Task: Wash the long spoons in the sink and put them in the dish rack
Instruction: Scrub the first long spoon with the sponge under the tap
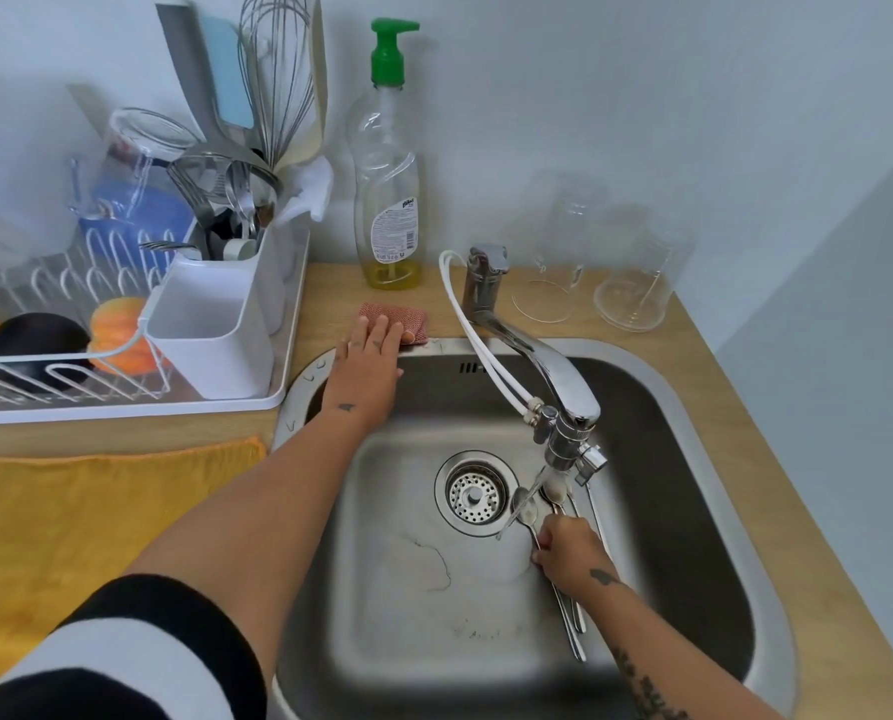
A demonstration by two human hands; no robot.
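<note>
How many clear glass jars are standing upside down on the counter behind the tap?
2. One glass jar stands just right of the tap, near the wall. The other glass jar stands further right, by the corner. None seem hidden there.

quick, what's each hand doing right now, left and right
Left hand: open, fingers flat on the pink sponge, not gripping.
Right hand: closed around the long spoons under the faucet.

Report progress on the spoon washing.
Done: nothing clearly; no washed spoon can be told apart in the rack. In hand: right hand holds spoons under the tap; left hand reaches the sponge. Left: scrubbing, rinsing, racking.
</note>
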